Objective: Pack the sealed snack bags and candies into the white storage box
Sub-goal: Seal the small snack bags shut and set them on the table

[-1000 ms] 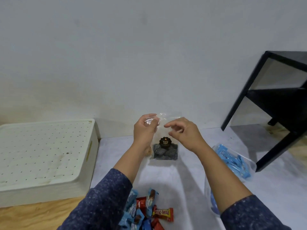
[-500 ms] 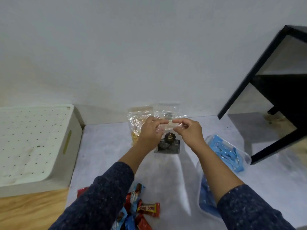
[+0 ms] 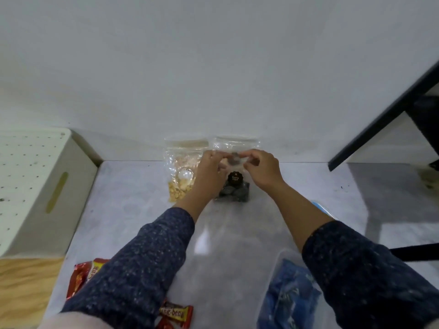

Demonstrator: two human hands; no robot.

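**Two hands pinch the bag top**

The left hand [image 3: 210, 166] and right hand [image 3: 261, 168] both pinch the clear cookie bag [image 3: 235, 184], which stands right of the white storage box [image 3: 45, 191]. It might tip if they let go. One candy bar [image 3: 175, 314] reads "beng-beng".

Two bare hands in dark speckled sleeves

The left hand [image 3: 210, 170] and right hand [image 3: 262, 170] wear no gloves, rings or watch. Back from each grip, the forearms are bare up to long sleeves of dark navy knit cloth flecked with small pale specks. The left sleeve [image 3: 142, 264] and right sleeve [image 3: 361, 269] both end in plain cuffs partway up the forearm, fitting loosely.
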